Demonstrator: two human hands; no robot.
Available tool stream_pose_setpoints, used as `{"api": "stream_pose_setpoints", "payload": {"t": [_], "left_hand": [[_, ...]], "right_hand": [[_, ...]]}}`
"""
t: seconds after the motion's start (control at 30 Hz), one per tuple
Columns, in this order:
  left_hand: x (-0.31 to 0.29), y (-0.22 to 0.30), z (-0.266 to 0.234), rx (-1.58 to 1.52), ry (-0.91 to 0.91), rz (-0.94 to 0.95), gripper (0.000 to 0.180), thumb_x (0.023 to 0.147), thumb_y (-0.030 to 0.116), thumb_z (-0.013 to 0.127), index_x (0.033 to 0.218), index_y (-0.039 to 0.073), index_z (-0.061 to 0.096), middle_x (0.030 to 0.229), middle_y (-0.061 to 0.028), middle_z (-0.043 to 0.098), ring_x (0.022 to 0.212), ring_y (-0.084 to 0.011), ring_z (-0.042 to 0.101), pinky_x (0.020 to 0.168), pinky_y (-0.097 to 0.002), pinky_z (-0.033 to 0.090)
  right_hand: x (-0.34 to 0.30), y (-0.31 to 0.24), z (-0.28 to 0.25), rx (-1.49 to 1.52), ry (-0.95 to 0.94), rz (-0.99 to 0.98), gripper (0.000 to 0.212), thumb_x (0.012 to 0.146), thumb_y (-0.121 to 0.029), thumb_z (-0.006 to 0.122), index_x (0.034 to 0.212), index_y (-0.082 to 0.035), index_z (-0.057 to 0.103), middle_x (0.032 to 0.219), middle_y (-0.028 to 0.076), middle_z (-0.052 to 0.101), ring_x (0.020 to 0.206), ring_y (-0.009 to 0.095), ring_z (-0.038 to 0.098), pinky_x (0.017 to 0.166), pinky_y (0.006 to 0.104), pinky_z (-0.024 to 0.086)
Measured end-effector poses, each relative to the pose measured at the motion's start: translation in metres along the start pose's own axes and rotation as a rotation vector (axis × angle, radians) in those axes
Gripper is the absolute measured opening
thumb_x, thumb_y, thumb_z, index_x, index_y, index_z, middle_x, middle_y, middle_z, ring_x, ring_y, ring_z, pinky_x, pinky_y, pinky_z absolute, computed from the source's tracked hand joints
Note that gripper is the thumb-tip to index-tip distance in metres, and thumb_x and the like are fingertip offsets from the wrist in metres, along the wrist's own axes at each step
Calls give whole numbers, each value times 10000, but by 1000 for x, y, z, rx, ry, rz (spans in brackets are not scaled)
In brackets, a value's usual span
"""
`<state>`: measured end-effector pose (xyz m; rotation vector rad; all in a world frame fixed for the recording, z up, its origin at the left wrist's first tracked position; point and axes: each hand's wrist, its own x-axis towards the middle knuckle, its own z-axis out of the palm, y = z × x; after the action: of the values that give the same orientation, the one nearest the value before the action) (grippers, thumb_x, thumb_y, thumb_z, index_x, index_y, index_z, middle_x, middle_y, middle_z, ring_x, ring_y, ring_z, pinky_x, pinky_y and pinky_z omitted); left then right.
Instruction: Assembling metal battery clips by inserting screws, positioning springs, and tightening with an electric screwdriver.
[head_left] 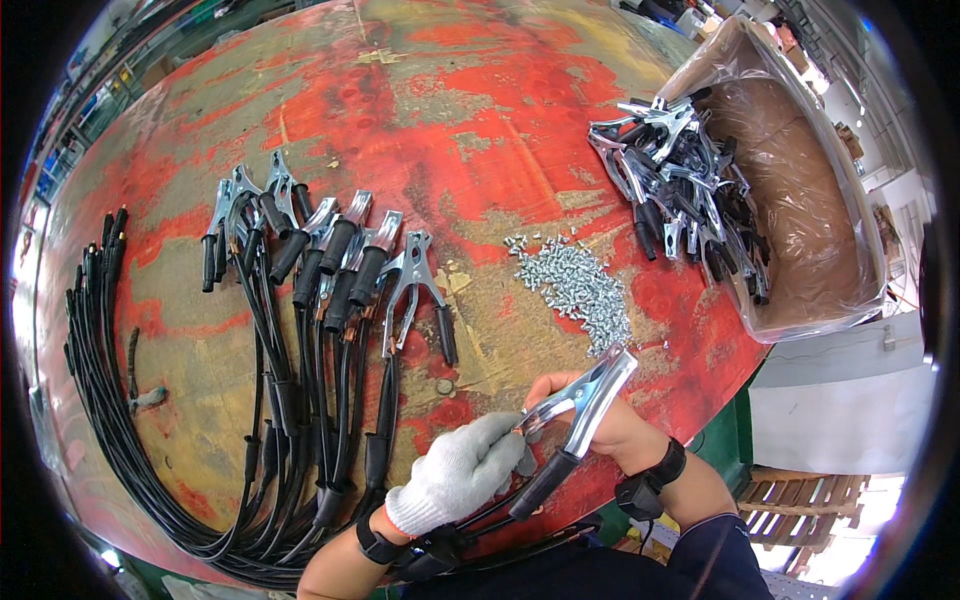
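My left hand (455,475), in a white knit glove, is closed around the end of a black cable, where a bit of copper shows. That end is up against a silver earth clamp (596,396) with a black handle grip (545,484). Bare and partly behind the clamp, my right hand (612,428) grips it; the fingertips of that hand are partly hidden. Just beyond my hands lies a pile of small silver screws (575,290). Left of them are several black cables (305,420) with clamps (350,250) at their far ends.
A heap of loose clamps (680,180) spills from a plastic-lined cardboard box (810,210) at the right. Long black cables (120,440) curve along the left side of the worn red table (470,150). A wooden pallet (805,505) lies on the floor beyond the right edge.
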<state>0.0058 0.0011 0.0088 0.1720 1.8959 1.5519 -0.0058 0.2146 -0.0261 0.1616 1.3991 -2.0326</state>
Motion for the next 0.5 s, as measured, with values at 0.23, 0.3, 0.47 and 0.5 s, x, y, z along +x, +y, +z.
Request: {"api": "stream_pose_setpoints", "payload": {"t": [0.23, 0.3, 0.47, 0.5], "left_hand": [[1, 4, 0, 1, -3, -25, 286, 948, 177, 495, 1180, 21, 560, 779, -79, 680, 616, -120, 618, 596, -282, 501], [1, 3, 3, 23, -10, -32, 293, 944, 172, 498, 1188, 18, 551, 780, -84, 680, 618, -125, 622, 599, -284, 502], [3, -3, 7, -64, 86, 48, 410, 899, 91, 525, 1298, 19, 467, 832, -144, 660, 736, -188, 665, 711, -304, 516], [5, -4, 7, -69, 77, 52, 410, 899, 91, 525, 1298, 19, 467, 832, -144, 660, 736, -188, 665, 711, -304, 516]], "right_hand": [[-4, -2, -1, -71, -3, -43, 165, 850, -72, 651, 997, 2, 635, 901, 61, 672, 810, 125, 637, 711, 271, 517], [-6, 9, -9, -153, -3, -113, 145, 891, -92, 606, 1006, -9, 637, 907, 60, 665, 834, 121, 624, 734, 278, 510], [-18, 7, -7, 33, 186, 28, 150, 914, -94, 563, 1020, -21, 641, 902, 44, 650, 824, 133, 611, 745, 288, 491], [-23, 4, -5, 35, 232, 63, 149, 918, -89, 553, 1016, -28, 646, 891, 46, 647, 808, 140, 609, 731, 294, 486]]}}
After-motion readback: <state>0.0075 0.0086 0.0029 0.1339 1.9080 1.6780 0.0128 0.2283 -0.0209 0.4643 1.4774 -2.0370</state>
